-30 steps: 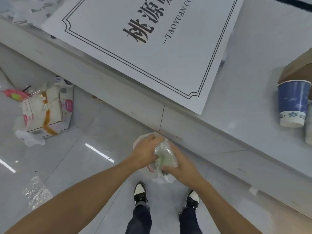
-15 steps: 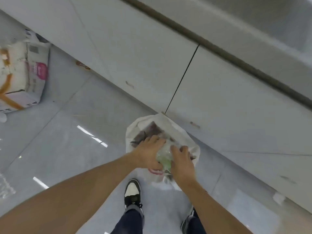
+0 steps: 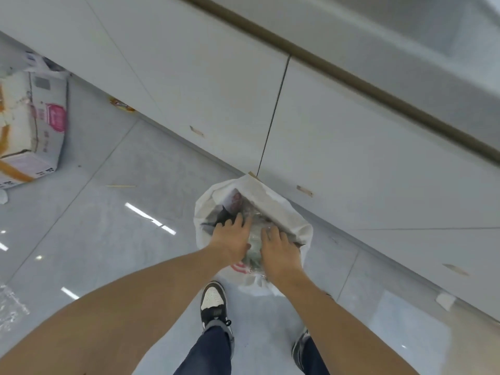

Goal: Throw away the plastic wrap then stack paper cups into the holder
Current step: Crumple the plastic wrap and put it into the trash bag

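Both hands flat, fingers spread, pressing down on crumpled plastic wrap [image 3: 254, 246] inside white trash bag [image 3: 293, 220] on floor by cabinet [image 3: 351, 158]. Left hand [image 3: 232, 238] and right hand [image 3: 280, 251] sit side by side, wrap between them. Cardboard box [image 3: 32, 125] far left.

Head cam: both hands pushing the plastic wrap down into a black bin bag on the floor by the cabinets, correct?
Not quite: the head view shows a white bag, not black. Both hands, left hand and right hand, do press the plastic wrap into it, on the floor by the cabinets.
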